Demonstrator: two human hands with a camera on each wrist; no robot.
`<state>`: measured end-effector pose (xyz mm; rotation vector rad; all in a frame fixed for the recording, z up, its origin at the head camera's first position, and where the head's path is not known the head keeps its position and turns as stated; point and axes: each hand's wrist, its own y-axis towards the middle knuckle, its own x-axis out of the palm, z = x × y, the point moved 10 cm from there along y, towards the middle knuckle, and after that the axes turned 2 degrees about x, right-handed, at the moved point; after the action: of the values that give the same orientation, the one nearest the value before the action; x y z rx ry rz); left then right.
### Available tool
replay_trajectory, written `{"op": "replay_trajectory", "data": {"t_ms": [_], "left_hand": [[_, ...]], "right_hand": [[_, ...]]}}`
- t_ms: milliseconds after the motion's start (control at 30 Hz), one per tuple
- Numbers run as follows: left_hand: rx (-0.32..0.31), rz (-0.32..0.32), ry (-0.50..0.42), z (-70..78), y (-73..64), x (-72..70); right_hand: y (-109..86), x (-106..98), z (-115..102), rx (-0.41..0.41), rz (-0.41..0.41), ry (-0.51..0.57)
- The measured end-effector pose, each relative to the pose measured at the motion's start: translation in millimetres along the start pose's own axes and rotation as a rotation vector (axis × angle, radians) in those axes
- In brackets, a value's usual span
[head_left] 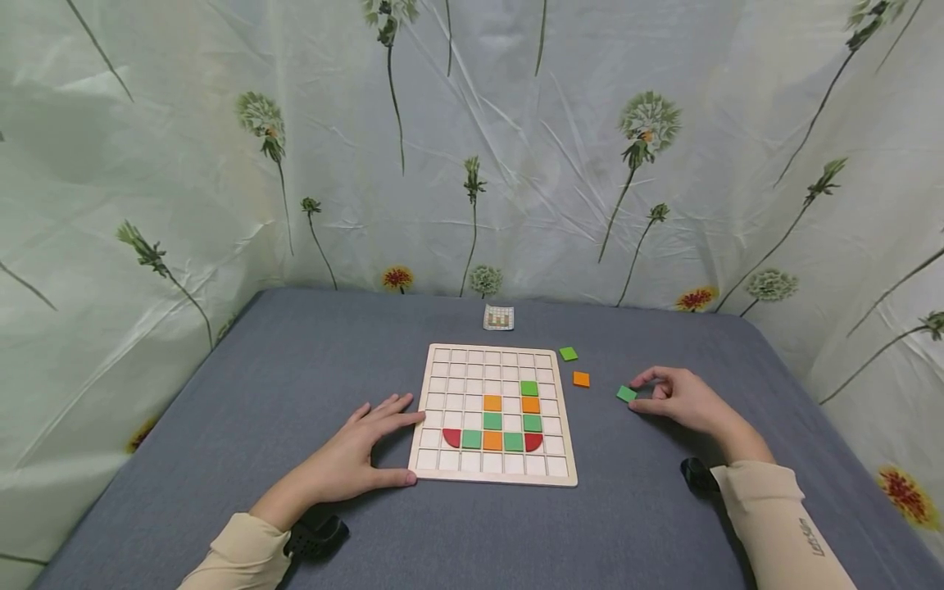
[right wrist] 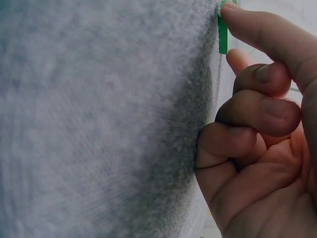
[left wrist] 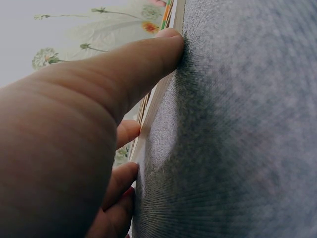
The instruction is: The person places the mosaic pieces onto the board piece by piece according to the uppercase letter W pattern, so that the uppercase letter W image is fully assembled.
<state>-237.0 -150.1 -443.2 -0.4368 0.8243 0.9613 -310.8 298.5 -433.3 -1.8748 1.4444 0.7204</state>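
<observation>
My left hand (head_left: 361, 451) lies with fingers spread at the left edge of a square wooden grid board (head_left: 497, 477). Its thumb touches the board's near left corner, and the index fingertip is at the rim farther up. To the right of the board, my right hand (head_left: 686, 401) pinches a small green square tile (head_left: 625, 393) between thumb and index finger, low over the cloth; the other fingers are curled in. Set in the board's cells are several green and orange squares, such as the orange tile (head_left: 492, 402), and two red rounded pieces (head_left: 533, 442).
A loose light green tile (head_left: 568, 353) and an orange tile (head_left: 581, 378) lie just right of the board. Behind it is a small pattern card (head_left: 498, 318). Grey-blue cloth (head_left: 354, 344) covers the table, with a flowered curtain (head_left: 516, 123) hanging along its back and sides.
</observation>
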Motion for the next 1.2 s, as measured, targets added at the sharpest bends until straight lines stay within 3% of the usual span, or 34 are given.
{"op": "replay_trajectory", "data": {"t_ms": [1000, 1200], "left_hand": [[0.014, 0.009, 0.0, -2.3, -0.1, 1.2], [0.004, 0.001, 0.0, -2.9, 0.3, 1.1]], "right_hand": [[0.2, 3.4, -0.9, 0.058, 0.025, -0.062], [1.4, 5.4, -8.7, 0.03, 0.013, -0.026]]}}
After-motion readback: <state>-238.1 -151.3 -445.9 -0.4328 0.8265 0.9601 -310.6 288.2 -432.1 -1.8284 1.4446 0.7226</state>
